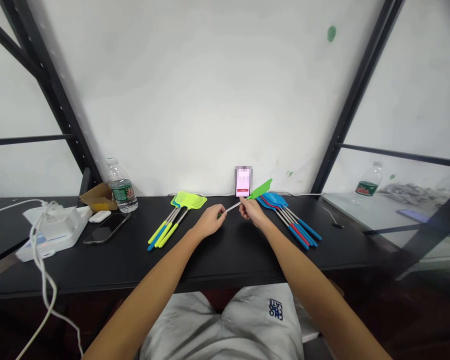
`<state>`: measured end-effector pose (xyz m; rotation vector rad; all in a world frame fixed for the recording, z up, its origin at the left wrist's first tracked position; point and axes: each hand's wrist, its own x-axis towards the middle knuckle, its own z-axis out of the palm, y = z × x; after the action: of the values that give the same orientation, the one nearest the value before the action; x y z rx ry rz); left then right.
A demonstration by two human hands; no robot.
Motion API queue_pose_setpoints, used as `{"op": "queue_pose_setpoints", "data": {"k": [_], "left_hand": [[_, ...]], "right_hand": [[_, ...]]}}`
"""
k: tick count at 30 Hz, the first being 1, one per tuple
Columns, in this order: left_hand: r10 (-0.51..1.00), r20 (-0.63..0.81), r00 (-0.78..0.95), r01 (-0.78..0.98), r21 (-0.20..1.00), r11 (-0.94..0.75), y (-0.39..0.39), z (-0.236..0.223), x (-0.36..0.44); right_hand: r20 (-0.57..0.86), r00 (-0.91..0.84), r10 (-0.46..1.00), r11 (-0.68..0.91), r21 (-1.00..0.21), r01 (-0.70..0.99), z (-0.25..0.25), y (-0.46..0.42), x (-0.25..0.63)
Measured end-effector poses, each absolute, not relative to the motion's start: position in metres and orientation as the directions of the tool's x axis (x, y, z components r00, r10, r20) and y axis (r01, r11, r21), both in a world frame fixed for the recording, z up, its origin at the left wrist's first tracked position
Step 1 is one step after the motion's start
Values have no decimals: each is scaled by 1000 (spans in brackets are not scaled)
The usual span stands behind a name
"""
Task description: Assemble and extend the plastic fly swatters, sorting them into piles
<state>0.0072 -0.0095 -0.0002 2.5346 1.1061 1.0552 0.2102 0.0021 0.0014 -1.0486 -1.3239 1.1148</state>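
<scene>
Workroom: black workbench (97, 270), dark steel shelving frame (58, 112).

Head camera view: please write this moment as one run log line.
left hand: on handle of green plastic flyswatter | right hand: pinching its metal shaft | nearby: yellow-green plastic flyswatters, blue plastic flyswatters on black table

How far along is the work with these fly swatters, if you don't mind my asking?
Two bunches look done: lime swatters on the left, blue and red ones on the right. In hand is one green swatter, held by the left hand and right hand. Remaining: no other swatter shows outside the bunches.
</scene>
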Motion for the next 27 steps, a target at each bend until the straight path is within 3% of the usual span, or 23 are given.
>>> {"op": "queue_pose_setpoints", "data": {"k": [8, 17, 27], "left_hand": [[732, 490, 473, 595, 435, -676, -13, 0, 9], [738, 471, 483, 616, 417, -669, -11, 2, 11], [748, 458, 481, 607, 441, -661, -5, 5, 12]], "right_hand": [[134, -44, 990, 135, -991, 21, 0, 2, 207], [145, -38, 989, 136, -974, -179, 7, 2, 206], [146, -13, 989, 142, -975, -172, 12, 2, 206]]}}
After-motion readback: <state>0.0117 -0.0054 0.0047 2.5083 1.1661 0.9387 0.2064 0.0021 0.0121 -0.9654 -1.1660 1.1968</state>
